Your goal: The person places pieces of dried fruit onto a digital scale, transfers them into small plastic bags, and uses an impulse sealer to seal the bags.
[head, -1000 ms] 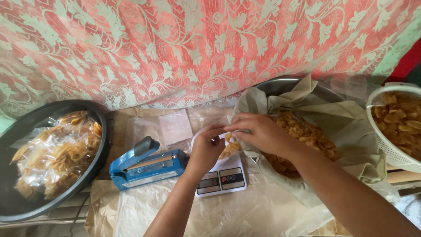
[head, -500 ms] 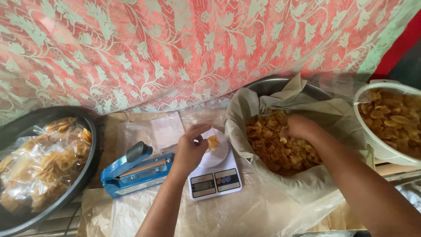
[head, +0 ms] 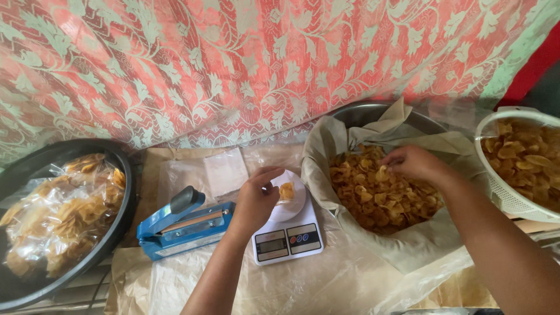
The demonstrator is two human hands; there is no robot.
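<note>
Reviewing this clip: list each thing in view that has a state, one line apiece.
left hand: holds small clear bag on scale
right hand: picking chips in lined bowl
clear bag: open, few chips inside
scale: loaded, display unreadable
blue heat sealer: arm raised
lined bowl: full
white colander: full

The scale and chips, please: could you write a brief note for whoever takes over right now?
Left hand: rests at the edge of the scale, holding open a clear bag on its platform.
Right hand: in the paper-lined basin, fingers pinching chips.
Nearby: blue sealer left of the scale; tray of packed bags at far left; white colander with more chips at far right.
Done: several bags packed; a few chips are in the bag on the scale.
Left: that bag is nearly empty and unsealed.
</note>
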